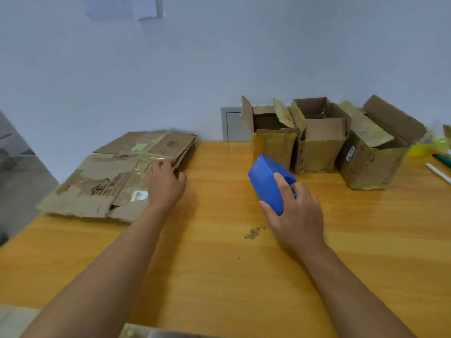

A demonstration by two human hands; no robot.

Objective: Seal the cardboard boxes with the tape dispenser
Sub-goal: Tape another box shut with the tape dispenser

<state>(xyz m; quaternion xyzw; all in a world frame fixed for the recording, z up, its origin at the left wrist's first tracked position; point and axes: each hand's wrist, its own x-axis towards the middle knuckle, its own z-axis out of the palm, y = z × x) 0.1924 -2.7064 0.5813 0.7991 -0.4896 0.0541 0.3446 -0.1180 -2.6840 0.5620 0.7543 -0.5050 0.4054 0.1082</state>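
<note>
— Where's the tape dispenser?
— The blue tape dispenser [267,184] is in the right hand [296,211], fingers and thumb curled round it, held just above the yellow wooden table [219,252].
— And beyond that grip?
— Just past the dispenser stand three open cardboard boxes in a row against the wall: the nearest box [273,140] right behind it, the middle box [319,140] next along to the right, and the tilted box [373,154] farthest right, flaps up on all three.
— The other hand?
— Well off to the left of the dispenser, the left hand [166,181] rests on a stack of flattened cartons [102,184], fingertips curled over its right edge — gripping it.
— Anything else?
— Far right of the boxes, a white pen [438,173] and something yellow, too blurred to name.
</note>
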